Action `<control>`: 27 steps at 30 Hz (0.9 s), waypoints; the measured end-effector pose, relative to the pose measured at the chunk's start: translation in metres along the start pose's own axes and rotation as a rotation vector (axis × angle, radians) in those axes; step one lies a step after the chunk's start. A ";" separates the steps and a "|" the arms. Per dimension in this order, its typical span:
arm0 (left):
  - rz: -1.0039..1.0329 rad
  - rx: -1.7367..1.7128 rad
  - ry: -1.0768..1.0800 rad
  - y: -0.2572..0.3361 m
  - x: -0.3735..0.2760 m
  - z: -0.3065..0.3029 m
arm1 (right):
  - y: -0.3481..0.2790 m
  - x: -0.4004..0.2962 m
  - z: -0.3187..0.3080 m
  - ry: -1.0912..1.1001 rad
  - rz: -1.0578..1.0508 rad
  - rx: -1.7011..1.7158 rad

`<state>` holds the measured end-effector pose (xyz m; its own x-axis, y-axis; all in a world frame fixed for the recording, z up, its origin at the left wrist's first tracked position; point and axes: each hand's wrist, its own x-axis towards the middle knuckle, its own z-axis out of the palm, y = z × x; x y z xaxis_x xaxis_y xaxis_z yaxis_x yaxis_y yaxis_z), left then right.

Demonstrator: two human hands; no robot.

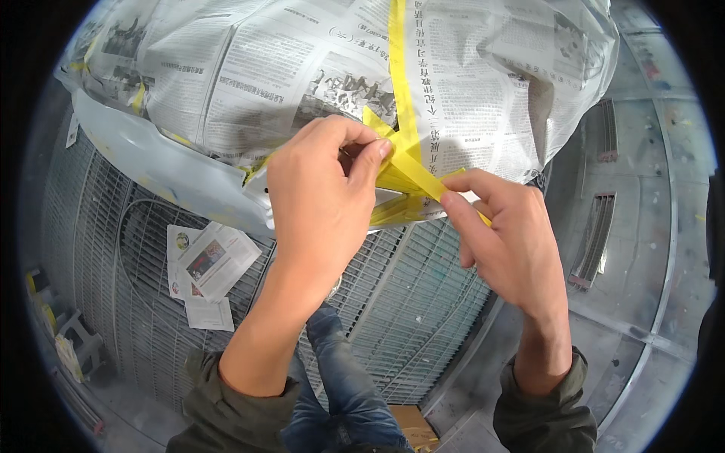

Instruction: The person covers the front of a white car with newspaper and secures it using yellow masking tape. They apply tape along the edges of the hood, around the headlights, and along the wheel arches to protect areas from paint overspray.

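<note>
Between my two hands runs a short strip of yellow masking tape (420,172). My left hand (325,181) pinches its upper left end between thumb and forefinger. The other end is held by the thumb and forefinger of my right hand (504,240). Newspaper sheets (249,102) cover the large rounded body in front of me. A long band of yellow tape (400,68) runs down over the paper to my fingers. More tape strips lie folded at the paper's lower edge, partly hidden by my hands. Below the paper, a pale grey painted panel (153,153) curves out, possibly a car bumper.
Loose printed sheets (212,269) lie on the metal floor grating (391,317). A grey plastic stand (79,340) is at the far left. Along the right, a grey panelled surface (628,238) carries slotted fixtures (595,240). A cardboard box (412,422) sits near my legs.
</note>
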<state>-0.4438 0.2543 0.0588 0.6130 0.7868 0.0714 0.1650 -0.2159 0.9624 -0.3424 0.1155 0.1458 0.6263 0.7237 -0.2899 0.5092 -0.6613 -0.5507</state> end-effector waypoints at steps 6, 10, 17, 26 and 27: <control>-0.083 0.055 -0.019 0.002 0.010 -0.008 | -0.003 0.006 0.001 0.037 0.106 0.065; -0.167 0.086 -0.134 0.002 0.014 -0.013 | -0.002 0.005 0.008 0.101 0.037 0.020; 0.134 0.128 0.170 -0.021 -0.008 -0.004 | 0.002 0.001 0.017 0.204 -0.010 -0.074; 0.073 0.042 0.011 -0.003 -0.009 0.014 | 0.014 0.000 0.034 0.392 -0.193 0.002; 0.049 0.028 -0.005 -0.003 -0.007 0.013 | 0.017 0.000 0.037 0.420 -0.218 0.025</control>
<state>-0.4384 0.2414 0.0522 0.6251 0.7717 0.1172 0.1562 -0.2707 0.9499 -0.3556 0.1118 0.1071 0.6934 0.6992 0.1739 0.6446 -0.4941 -0.5834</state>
